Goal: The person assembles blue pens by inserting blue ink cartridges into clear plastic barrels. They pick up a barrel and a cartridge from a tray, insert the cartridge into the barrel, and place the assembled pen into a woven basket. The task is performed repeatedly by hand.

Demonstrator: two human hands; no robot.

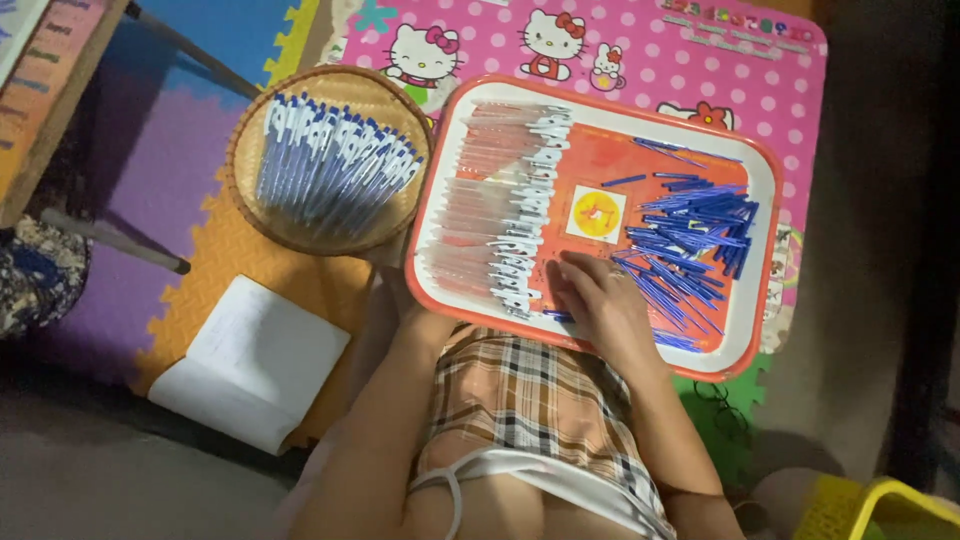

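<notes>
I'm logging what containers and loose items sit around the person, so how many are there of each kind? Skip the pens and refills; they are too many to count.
Round woven basket holding assembled blue pens: 1
Orange-rimmed rectangular tray holding clear barrels and blue refills: 1
White open booklet on the mat: 1
Yellow plastic container, partly in view: 1
Total: 4

Head cam, steep downward view, near, over lap w/ tray (440, 190)
</notes>
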